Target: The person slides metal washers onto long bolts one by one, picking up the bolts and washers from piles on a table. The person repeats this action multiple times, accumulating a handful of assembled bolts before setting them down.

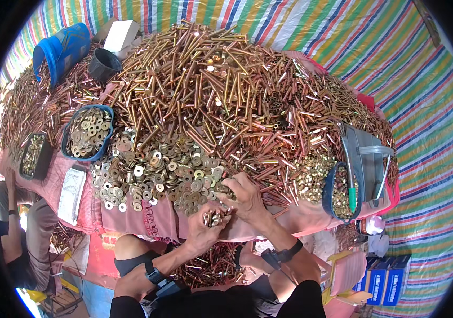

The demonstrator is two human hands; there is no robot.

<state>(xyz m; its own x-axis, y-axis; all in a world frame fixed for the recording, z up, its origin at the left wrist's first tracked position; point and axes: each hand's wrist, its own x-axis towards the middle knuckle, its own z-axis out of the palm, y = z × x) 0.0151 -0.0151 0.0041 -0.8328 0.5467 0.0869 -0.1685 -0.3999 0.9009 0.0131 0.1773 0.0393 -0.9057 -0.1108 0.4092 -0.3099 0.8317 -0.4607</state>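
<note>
My left hand [203, 228] is closed round a cluster of small shiny metal pieces [216, 217], held at the table's near edge. Their exact kind is too small to tell. Just beside it, my right hand [245, 199] has its fingers curled in at the edge of the heap of flat metal washers [184, 180]. What its fingertips grip, if anything, I cannot make out. Behind both hands rises a large mound of coppery and yellowish metal bolts or sleeves [194, 90].
Right of my hands, a pile of small nuts [311, 177] adjoins a blue tub [330, 199] and a grey dustpan-like scoop [364, 159]. Leftward are a blue-rimmed basin of washers [67, 151], a dark tub [40, 172], a black cup [104, 64], a blue bucket [70, 50] and a seated person [38, 228].
</note>
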